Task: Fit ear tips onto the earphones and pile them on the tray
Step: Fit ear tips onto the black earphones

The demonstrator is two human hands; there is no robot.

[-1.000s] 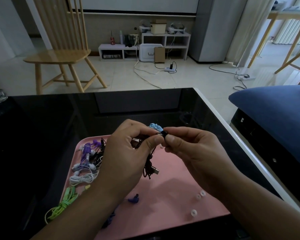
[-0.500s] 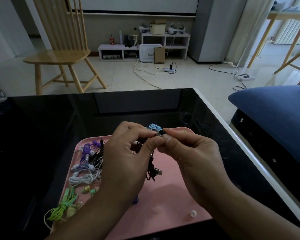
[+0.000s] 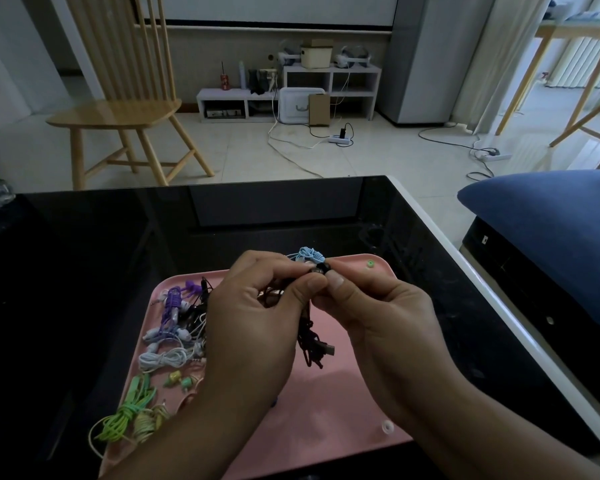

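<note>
1. At the left of the pink tray [image 3: 347,403], bundles are already lying piled: green earphones [image 3: 127,415] near, white earphones [image 3: 163,358] behind them, purple earphones [image 3: 175,303] farthest. Whether each is wearing tips, I cannot tell.
2. The left hand [image 3: 253,327] is pinching a bud of the black earphones [image 3: 310,344] between thumb and forefinger, the cable dangling over the tray's middle.
3. The right hand [image 3: 378,317] is pinching a black ear tip [image 3: 323,268] against that bud; this fitting is looking unfinished.
4. Blue earphones [image 3: 307,253] are lying at the far edge.
5. Loose tips are waiting: a green ear tip [image 3: 370,264] far right, a clear ear tip [image 3: 387,427] near right, so work is remaining.
</note>
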